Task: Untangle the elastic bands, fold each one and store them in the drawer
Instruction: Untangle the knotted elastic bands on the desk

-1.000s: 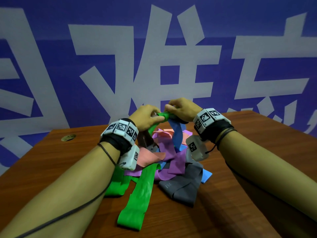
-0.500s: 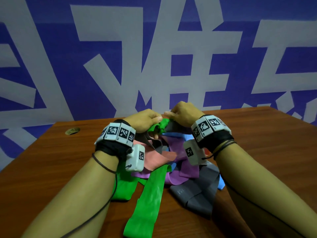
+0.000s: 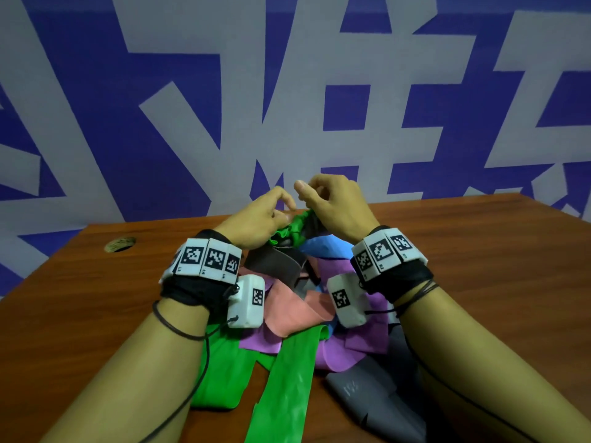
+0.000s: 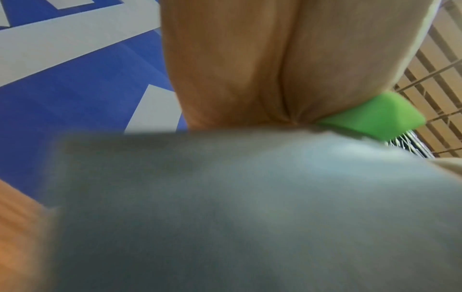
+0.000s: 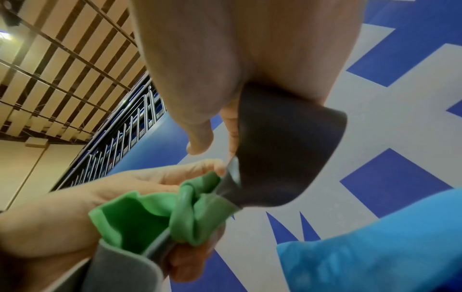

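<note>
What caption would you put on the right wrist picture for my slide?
Left hand grips the bunched green band while the right hand holds the dark grey band knotted with it.

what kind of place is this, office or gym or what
Probably a large indoor hall, perhaps a sports venue: a slatted ceiling high overhead, metal railings, and a big blue banner with white characters behind the wooden table.

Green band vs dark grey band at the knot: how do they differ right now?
The green band is bunched and cinched around the dark grey band, which passes through it. Green sits in the left hand; dark grey is pinched by the right hand. Green is bright, the other near black. Both are flat elastic strips held above the table.
</note>
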{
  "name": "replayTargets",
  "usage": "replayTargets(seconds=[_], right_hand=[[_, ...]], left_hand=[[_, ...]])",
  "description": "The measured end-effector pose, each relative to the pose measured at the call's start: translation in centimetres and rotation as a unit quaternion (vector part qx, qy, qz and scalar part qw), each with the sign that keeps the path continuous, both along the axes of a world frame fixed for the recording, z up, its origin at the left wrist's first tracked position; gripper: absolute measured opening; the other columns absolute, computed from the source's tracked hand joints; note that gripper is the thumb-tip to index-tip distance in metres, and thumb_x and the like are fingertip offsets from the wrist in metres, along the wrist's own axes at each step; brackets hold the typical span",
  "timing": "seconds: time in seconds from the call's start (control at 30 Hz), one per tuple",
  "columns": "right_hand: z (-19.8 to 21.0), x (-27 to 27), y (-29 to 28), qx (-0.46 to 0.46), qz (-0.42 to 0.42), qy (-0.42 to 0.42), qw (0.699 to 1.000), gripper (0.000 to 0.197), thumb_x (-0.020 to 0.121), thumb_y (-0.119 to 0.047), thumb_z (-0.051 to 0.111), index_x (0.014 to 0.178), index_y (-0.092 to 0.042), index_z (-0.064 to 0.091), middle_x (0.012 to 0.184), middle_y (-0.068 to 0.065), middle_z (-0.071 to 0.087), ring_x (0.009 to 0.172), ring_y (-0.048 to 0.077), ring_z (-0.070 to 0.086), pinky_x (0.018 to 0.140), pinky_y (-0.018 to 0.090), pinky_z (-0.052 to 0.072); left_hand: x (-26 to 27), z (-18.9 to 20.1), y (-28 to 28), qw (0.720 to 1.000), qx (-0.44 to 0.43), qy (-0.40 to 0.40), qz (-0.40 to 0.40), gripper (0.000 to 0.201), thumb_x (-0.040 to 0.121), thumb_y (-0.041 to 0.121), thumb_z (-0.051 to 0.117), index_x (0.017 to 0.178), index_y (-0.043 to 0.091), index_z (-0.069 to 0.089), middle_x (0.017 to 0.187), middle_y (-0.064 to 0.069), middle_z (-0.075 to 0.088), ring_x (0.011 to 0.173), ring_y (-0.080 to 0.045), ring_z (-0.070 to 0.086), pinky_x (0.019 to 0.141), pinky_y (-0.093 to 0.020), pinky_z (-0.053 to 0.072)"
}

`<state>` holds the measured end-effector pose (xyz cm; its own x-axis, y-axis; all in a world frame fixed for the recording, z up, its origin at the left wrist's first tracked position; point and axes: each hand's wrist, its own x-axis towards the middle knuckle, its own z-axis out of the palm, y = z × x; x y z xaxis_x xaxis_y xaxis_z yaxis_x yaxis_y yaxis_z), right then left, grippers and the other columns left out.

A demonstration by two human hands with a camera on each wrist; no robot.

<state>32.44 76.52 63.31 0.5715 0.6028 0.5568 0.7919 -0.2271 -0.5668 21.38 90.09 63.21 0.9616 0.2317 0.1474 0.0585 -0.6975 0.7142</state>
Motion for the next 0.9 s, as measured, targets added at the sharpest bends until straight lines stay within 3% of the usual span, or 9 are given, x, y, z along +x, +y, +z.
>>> replayTargets(seconds=[0.07,0.17,0.27,0.43,0.53,0.63,0.7,0.8,0.9], right_hand=[[-0.1,-0.2,0.0,-0.032,0.027,0.007,0.999,0.043,0.096,-0.053,0.052,0.089,-0.013,0.066,0.07,-0.004,0.065,0.065,0.007,0.06,0.066,0.032,0.053],[0.0,-0.1,-0.2,-0.026,0.049,0.037,0.998,0.04,0.093,-0.051,0.059,0.092,-0.012,0.058,0.074,-0.005,0.067,0.069,0.009,0.065,0.068,0.037,0.058],[0.0,0.0,-0.3,0.0,0.072,0.058,0.996,0.038,0.09,-0.045,0.066,0.093,-0.01,0.051,0.084,0.007,0.068,0.077,0.021,0.068,0.073,0.045,0.058],[-0.1,-0.4,-0.2,-0.019,0.03,-0.043,0.998,0.038,0.079,-0.048,0.075,0.092,-0.018,0.056,0.107,0.002,0.049,0.103,0.02,0.043,0.09,0.045,0.044],[0.0,-1.1,0.0,-0.033,-0.019,-0.114,0.993,0.027,0.075,-0.052,0.076,0.076,-0.029,0.062,0.107,-0.005,0.044,0.108,0.017,0.037,0.087,0.036,0.033],[0.3,-1.7,0.2,-0.031,-0.035,-0.149,0.988,0.028,0.075,-0.058,0.073,0.077,-0.03,0.067,0.105,-0.005,0.043,0.106,0.018,0.035,0.082,0.034,0.026],[0.2,-2.0,0.2,-0.027,-0.024,-0.149,0.988,0.027,0.074,-0.059,0.073,0.077,-0.032,0.067,0.112,-0.004,0.045,0.111,0.019,0.035,0.085,0.035,0.026],[0.1,-2.0,0.3,-0.024,-0.016,-0.14,0.99,0.028,0.071,-0.054,0.078,0.076,-0.029,0.067,0.127,-0.003,0.045,0.126,0.021,0.033,0.093,0.039,0.028],[0.0,-2.0,0.4,-0.036,-0.007,-0.141,0.989,0.024,0.078,-0.048,0.076,0.079,-0.026,0.067,0.134,-0.001,0.044,0.133,0.02,0.03,0.101,0.044,0.029]], left_hand=[[-0.1,0.6,-0.1,1.0,0.008,0.002,-0.015,0.014,0.104,0.015,0.047,0.116,0.02,0.045,0.073,-0.013,0.063,0.058,-0.016,0.061,0.059,-0.027,0.048],[-0.4,1.2,0.1,0.998,0.047,-0.002,-0.039,0.017,0.103,0.011,0.045,0.114,0.024,0.048,0.08,-0.025,0.059,0.064,-0.033,0.053,0.063,-0.044,0.048],[-0.7,1.7,0.1,0.997,0.067,-0.018,-0.034,0.018,0.102,0.008,0.045,0.107,0.023,0.054,0.09,-0.03,0.062,0.074,-0.041,0.056,0.073,-0.054,0.051],[-1.3,2.1,0.5,0.997,0.068,-0.044,0.016,0.022,0.101,0.008,0.045,0.106,0.025,0.059,0.093,-0.026,0.064,0.089,-0.043,0.061,0.083,-0.053,0.05],[-1.7,2.5,1.0,0.997,0.06,-0.048,0.022,0.024,0.101,0.007,0.045,0.101,0.026,0.06,0.091,-0.026,0.066,0.077,-0.041,0.06,0.073,-0.048,0.052],[-2.0,2.9,1.4,0.997,0.048,-0.052,0.041,0.025,0.1,0.006,0.045,0.1,0.025,0.06,0.09,-0.03,0.065,0.07,-0.029,0.054,0.067,-0.038,0.045],[-2.0,3.0,1.3,0.997,0.028,-0.045,0.051,0.03,0.098,0.003,0.044,0.099,0.026,0.063,0.091,-0.03,0.066,0.073,-0.032,0.058,0.07,-0.041,0.047],[-1.9,3.0,1.2,0.997,-0.001,-0.039,0.062,0.031,0.097,0.002,0.044,0.096,0.025,0.064,0.087,-0.015,0.066,0.078,-0.02,0.061,0.071,-0.03,0.049],[-1.7,3.2,0.8,0.997,-0.013,-0.047,0.059,0.016,0.102,0.017,0.049,0.102,0.017,0.065,0.092,-0.002,0.066,0.084,-0.011,0.062,0.073,-0.023,0.047]])
